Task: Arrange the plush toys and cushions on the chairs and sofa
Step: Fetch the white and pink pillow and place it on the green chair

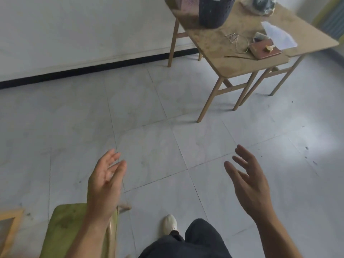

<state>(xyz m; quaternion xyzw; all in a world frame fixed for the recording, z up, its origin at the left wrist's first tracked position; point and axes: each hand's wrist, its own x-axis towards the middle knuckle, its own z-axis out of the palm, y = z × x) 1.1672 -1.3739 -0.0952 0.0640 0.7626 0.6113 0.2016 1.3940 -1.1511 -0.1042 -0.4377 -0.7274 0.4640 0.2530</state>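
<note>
Holding nothing, the person's left hand [105, 180] and right hand [249, 183] both hover with fingers [111, 155] loosely spread over the pale tiled floor [149, 108], no plush toy or cushion anywhere in shot, and the green-seated wooden chair [61, 231] sits right under the left forearm, so lefty's closer.

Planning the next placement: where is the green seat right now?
Head view, bottom left: the green seat sits on the tiled floor beneath the left hand's forearm, left of the white shoe, far from the wooden tables at top right.
</note>
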